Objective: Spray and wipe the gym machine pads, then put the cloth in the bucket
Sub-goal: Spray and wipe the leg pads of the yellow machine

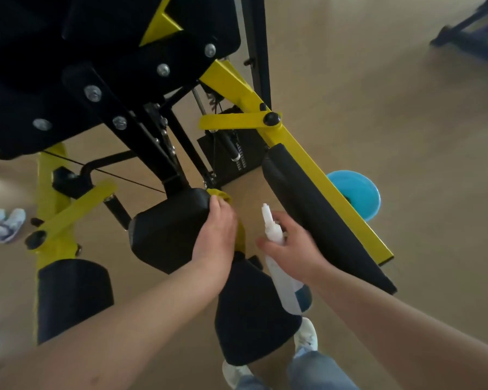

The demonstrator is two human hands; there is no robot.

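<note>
My left hand [216, 235] holds a yellow cloth [223, 197] against the right end of a black machine pad [169, 232]; the cloth peeks out above and to the right of my fingers. To its right, my right hand [290, 249] grips a white spray bottle [286, 288] by the neck, nozzle pointing up and away. A long black pad [316, 215] runs diagonally along a yellow arm on the right. Another black pad [251, 319] lies just below my hands. The blue bucket [358, 192] stands on the floor behind the yellow arm.
The yellow and black machine frame [237, 85] fills the upper left, with a fourth pad [74, 296] at lower left. Another person's shoes [6, 225] show at the left edge. My own shoes [306, 336] are at the bottom. Tan floor spreads right, with dark equipment [473, 32] far off.
</note>
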